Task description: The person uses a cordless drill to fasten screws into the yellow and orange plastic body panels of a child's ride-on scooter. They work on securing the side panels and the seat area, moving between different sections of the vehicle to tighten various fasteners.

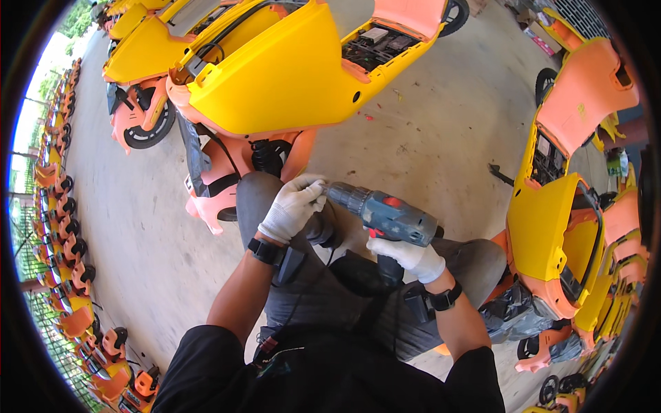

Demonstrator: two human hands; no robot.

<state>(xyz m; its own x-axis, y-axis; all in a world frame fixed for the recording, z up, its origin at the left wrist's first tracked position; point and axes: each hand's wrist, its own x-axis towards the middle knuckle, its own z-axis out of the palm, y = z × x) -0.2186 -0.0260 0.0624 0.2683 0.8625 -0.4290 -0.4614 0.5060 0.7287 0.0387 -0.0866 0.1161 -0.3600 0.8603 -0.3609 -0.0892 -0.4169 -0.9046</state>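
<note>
My right hand (pixel 413 257), in a white glove, is wrapped round the handle of a dark blue-grey cordless drill (pixel 403 219) with red parts. The drill lies across above my knees, its chuck (pixel 348 197) pointing left. At the chuck's tip, the gloved fingers of my left hand (pixel 296 206) are pinched together; whatever small piece they hold is hidden. Just beyond my hands stands a scooter with a large yellow body panel (pixel 275 76) and an orange-pink front part (pixel 258 162). Its open bay (pixel 380 47) shows dark parts and wiring.
Another yellow and orange-pink scooter (pixel 551 220) stands close at my right, with more behind it. A long row of scooters (pixel 65 241) lines the left side by a fence. Small red scraps (pixel 370 117) and a dark stand-like piece (pixel 500 173) lie on the concrete floor (pixel 441 131).
</note>
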